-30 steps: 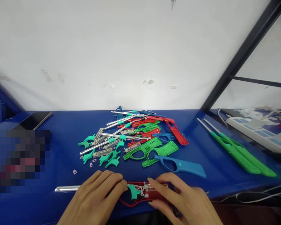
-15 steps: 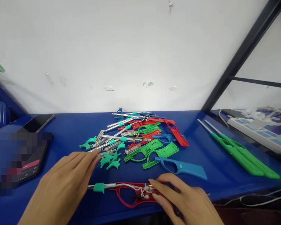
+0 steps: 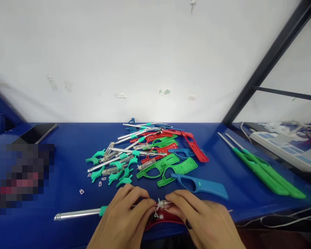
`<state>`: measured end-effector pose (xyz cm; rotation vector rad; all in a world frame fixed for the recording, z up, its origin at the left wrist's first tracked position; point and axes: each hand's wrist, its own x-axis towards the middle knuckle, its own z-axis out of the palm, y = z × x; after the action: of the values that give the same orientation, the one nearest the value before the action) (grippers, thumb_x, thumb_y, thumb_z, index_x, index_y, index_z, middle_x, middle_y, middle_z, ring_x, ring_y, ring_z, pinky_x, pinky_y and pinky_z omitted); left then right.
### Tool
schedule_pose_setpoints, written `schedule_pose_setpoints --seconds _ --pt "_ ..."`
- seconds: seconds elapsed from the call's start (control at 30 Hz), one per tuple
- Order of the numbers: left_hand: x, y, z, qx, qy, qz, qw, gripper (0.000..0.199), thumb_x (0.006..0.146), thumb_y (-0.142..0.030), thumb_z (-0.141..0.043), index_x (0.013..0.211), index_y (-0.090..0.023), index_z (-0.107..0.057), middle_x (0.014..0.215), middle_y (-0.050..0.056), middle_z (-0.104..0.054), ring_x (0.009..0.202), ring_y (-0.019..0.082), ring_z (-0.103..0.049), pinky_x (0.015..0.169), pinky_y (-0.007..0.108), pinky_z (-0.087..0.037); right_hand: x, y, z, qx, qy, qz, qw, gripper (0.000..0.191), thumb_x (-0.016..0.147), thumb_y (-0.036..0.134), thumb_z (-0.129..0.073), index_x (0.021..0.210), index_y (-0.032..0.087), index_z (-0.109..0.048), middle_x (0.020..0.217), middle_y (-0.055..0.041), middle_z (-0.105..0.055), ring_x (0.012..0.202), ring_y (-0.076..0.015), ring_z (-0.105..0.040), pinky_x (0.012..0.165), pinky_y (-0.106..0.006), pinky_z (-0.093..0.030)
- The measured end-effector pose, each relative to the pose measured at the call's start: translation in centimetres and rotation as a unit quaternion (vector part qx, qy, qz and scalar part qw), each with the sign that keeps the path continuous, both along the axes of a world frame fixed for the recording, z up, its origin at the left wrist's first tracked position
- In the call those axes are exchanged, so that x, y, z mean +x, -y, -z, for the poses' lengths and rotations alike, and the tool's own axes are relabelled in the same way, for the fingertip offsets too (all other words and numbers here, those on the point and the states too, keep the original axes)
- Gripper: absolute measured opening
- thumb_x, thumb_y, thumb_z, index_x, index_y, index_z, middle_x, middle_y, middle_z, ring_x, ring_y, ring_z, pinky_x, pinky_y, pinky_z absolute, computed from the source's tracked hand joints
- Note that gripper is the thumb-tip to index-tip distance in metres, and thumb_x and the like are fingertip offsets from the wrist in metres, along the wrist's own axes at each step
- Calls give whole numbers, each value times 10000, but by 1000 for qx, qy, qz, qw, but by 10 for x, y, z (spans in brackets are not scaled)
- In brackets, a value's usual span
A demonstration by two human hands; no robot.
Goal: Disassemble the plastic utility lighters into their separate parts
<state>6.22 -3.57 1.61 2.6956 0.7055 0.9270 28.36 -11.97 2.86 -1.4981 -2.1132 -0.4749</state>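
A red lighter shell half [image 3: 168, 217] lies near the table's front edge, with a metal lighter tube [image 3: 77, 213] running left from it and a green trigger piece [image 3: 103, 210] on the tube. My right hand [image 3: 204, 216] has its thumb and fingers round a clear fuel tank [image 3: 163, 204] over the shell. My left hand [image 3: 125, 216] is closed in a pinch at the tank's nozzle end, beside a white wire [image 3: 157, 211]. Whatever its fingertips hold is hidden. Both hands cover parts of the shell.
Behind the hands lie piled red, green and blue shell halves [image 3: 189, 167], metal tubes, clear tanks and green triggers [image 3: 124, 180]. Small pinkish clips [image 3: 81, 191] are scattered left. Two green lighters [image 3: 264, 169] and a power strip [image 3: 282, 147] lie right, a phone [image 3: 38, 133] left.
My left hand has moved right and down from the green triggers to the clear tank in the shell, uncovering the small clips. My right hand stays at the tank.
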Motion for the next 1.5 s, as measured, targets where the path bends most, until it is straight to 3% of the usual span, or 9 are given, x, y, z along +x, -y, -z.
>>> schedule_pose_setpoints --seconds 0.23,0.47,0.63,0.77,1.0,1.13,1.3,1.4,1.5 --pt "-2 3 1 -3 26 -12 1000 332 1044 -32 -456 1007 -227 -723 952 18 -726 836 178 -633 751 298 -596 -7 -5 16 63 -33 31 997 592 1204 290 -221 1050 225 -789 993 3 -861 538 -96 -744 500 -234 -518" --pt "-5 1 2 23 26 -32 999 322 1048 -30 -451 1075 -217 -712 984 23 -728 868 169 -660 764 274 -617 15 2 26 82 -42 98 991 268 1147 231 -496 1257 218 -740 1161 -23 -846 732 -130 -812 620 -227 -554" --pt "-6 0 6 130 8 -84 988 304 1130 -224 -457 1349 -189 -665 1184 87 -744 1033 206 -726 895 332 -641 0 -7 10 86 -52 18 995 375 1172 207 -384 1212 195 -757 1117 -27 -852 659 -123 -780 609 -245 -546" --pt "-16 -6 -2 162 28 -77 983 239 1137 -218 -477 1236 -209 -694 1088 48 -765 964 171 -733 881 299 -611 -18 -22 -12 53 -16 -27 998 502 1187 189 -256 1162 197 -758 1006 -2 -845 584 -109 -734 490 -280 -464" --pt "-54 -17 -13 162 34 -64 984 244 1118 -122 -475 1212 -224 -676 1084 13 -756 943 124 -716 903 236 -559 -33 -44 -34 -18 -15 -114 993 400 1151 120 -342 1203 201 -730 1039 -10 -827 612 -121 -703 469 -316 -378" --pt "-63 -29 -21 163 30 -75 983 257 1158 -206 -413 1128 -244 -666 1029 -5 -776 904 113 -741 866 195 -557 -39 -64 -40 -49 35 -158 986 194 1100 150 -572 1210 194 -725 1046 -5 -809 642 -139 -689 470 -334 -317" --pt "-75 -48 -31 174 44 -147 973 320 1161 -389 -441 1043 -269 -712 957 -45 -800 818 118 -779 820 195 -578 -41 -99 -58 -114 41 -103 987 125 1084 282 -662 1083 217 -769 920 2 -780 656 -150 -673 509 -313 -262" --pt "-82 -55 -26 122 30 -190 974 407 1151 -466 -428 1004 -268 -752 956 -26 -807 786 140 -791 716 216 -600 -45 -122 -60 -153 27 -44 987 136 1060 316 -702 1048 214 -792 955 -21 -786 766 -178 -707 564 -295 -310" --pt "-85 -59 -17 115 18 -200 973 447 1151 -453 -408 987 -263 -778 931 -15 -821 746 164 -799 647 244 -614 -52 -141 -55 -168 31 -38 984 152 1028 351 -750 1047 213 -811 1007 -38 -796 834 -198 -722 592 -289 -355"
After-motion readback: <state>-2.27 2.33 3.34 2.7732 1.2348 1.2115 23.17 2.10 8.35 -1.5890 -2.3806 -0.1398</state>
